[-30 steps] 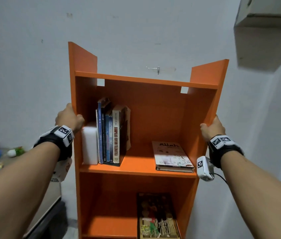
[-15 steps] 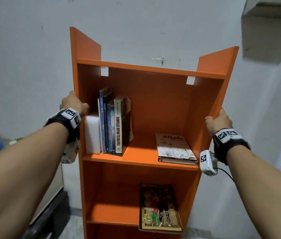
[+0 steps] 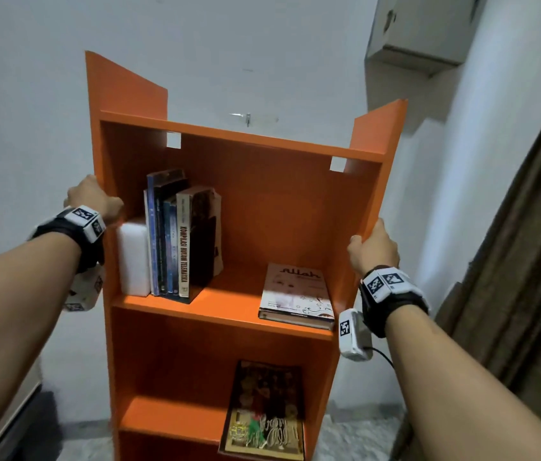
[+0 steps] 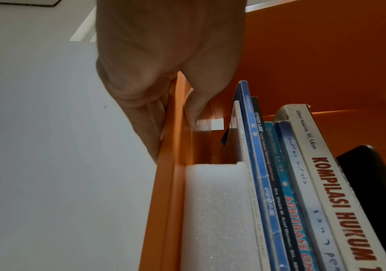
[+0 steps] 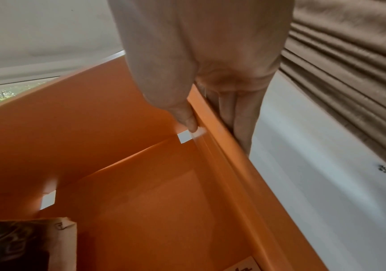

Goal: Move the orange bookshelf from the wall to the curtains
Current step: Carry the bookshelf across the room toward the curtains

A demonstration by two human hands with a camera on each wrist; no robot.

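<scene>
Against the white wall, left hand (image 3: 94,197) and right hand (image 3: 373,249) grip the orange bookshelf's (image 3: 262,211) side panels.

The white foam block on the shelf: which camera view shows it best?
The left wrist view: the white foam block fills the foreground, grainy, between the bookshelf's side panel and the books. The head view shows it small. The right wrist view does not show it.
</scene>
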